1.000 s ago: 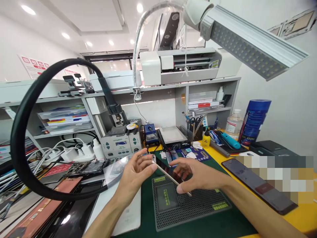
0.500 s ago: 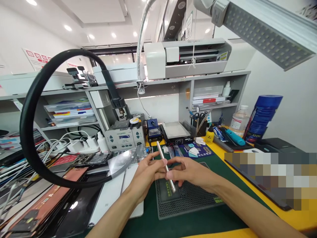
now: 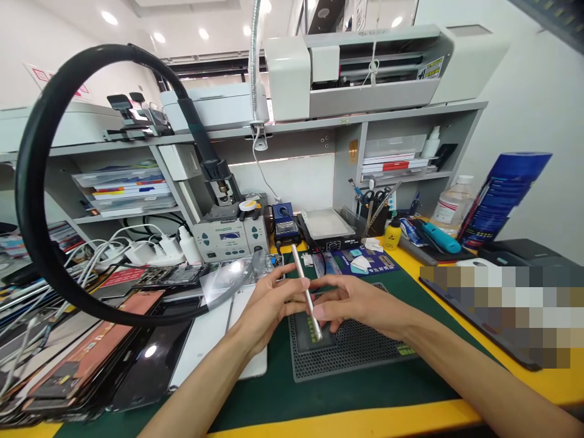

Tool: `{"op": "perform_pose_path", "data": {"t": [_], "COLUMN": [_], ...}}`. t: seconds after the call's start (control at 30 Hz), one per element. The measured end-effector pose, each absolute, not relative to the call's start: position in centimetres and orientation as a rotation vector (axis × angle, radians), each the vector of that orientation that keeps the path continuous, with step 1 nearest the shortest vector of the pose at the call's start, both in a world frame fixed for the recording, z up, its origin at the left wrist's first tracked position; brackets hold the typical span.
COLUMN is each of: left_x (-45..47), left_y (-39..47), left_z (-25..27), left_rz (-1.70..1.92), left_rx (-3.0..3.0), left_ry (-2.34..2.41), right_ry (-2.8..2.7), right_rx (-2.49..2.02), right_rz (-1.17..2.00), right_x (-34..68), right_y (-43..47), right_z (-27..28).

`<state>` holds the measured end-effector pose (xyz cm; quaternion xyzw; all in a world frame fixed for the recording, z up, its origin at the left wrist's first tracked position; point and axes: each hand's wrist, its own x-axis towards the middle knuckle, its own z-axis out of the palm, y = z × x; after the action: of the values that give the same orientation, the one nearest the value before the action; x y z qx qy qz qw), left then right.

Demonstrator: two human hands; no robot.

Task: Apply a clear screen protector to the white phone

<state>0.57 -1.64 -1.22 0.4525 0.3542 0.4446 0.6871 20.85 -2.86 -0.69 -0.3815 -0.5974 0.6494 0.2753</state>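
Note:
A slim phone with a silvery frame (image 3: 299, 265) is held up edge-on over the work mat, so its screen and back hardly show. My left hand (image 3: 272, 299) grips it from the left, its thumb lying across the edge. From the other side, the thumb and bent fingers of my right hand (image 3: 354, 302) close on its nearer half. Some fingertips are hidden behind the phone. Below both hands lies a dark grey perforated pad (image 3: 347, 360) on the green mat (image 3: 292, 406).
White tablets (image 3: 201, 347) and stacked phone parts (image 3: 95, 340) crowd the left. A thick black hose (image 3: 34, 243) loops above them. Behind stand a hot-air station (image 3: 230, 240), a flat heating plate (image 3: 326, 224) and a yellow bottle (image 3: 392, 235). A black tray edge (image 3: 474, 325) lies right.
The camera has tipped downward, so the shelf and machines appear higher in view. Both hands keep their hold on the phone, which has barely changed its angle.

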Motion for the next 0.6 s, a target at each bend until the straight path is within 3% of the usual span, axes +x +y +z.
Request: {"op": "perform_pose_path", "data": {"t": [0.6], "left_x": [0.42], "left_y": [-1.5], "left_z": [-1.52], "left_rz": [0.979], "left_rx": [1.053], "left_ry": [0.788], "right_ry": [-1.614], "right_rx": [-1.063], "right_rz": [1.738], "right_x": [20.95], "right_y": [-3.04], "right_z": [-0.36]}}
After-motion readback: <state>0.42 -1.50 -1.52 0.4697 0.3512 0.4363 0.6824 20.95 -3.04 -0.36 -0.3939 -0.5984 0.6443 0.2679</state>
